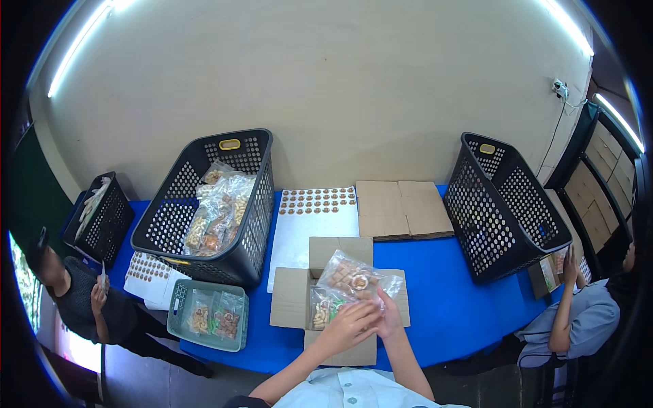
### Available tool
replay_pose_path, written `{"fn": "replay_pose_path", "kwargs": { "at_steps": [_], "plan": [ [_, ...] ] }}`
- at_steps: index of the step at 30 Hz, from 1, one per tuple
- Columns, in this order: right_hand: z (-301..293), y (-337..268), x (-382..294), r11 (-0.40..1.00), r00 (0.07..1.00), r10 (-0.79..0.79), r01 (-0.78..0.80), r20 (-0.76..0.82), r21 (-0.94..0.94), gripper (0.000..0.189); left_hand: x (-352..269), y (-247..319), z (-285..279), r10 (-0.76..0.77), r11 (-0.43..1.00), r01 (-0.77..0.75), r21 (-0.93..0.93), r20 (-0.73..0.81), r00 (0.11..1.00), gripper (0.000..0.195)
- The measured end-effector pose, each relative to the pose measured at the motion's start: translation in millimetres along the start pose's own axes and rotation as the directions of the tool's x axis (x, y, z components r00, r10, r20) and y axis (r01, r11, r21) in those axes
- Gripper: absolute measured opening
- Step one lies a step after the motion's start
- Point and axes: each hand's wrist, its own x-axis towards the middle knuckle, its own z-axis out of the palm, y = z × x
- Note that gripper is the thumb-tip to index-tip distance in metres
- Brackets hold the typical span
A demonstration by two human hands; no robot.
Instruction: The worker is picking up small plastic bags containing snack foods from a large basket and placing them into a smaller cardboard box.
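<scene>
Both hands are over an open cardboard box (291, 298), its flaps folded outward. My right hand (391, 317) grips the lower right end of a clear plastic bag (347, 275) of brown snack pieces with a round sticker on it. My left hand (349, 326) meets it at the bag's lower edge, fingers bent together there; its fingertips are partly hidden. The bag is tilted above the box opening. Inside the box, another clear bag (321, 313) shows pale curved snacks, with something green beside it. My hands and the held bag cover the rest of the box's contents.
A black basket (260, 245) of snack bags stands left, behind a grey-green tray (176, 326) with bags. Sticker sheets (316, 234) and flattened cardboard (403, 209) lie behind the box. Another black basket (474, 229) stands right. People (86, 296) work at both sides.
</scene>
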Motion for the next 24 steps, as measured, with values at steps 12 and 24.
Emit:
{"fn": "replay_pose_path", "kwargs": {
  "at_steps": [12, 24],
  "plan": [
    [0, 12, 6, 0.891, 0.9, 0.01, -0.206, 0.436, 0.405, 0.049, 12, -14, -48, -0.615, 0.463, 0.322, -0.826, -0.038, 0.788, 0.045],
    [-32, 38, 33, 0.98, 0.964, 0.074, -0.118, 0.256, 0.163, 0.035, 10, -30, -49, -0.731, 0.489, 0.458, -0.742, -0.061, 0.68, 0.032]
  ]
}}
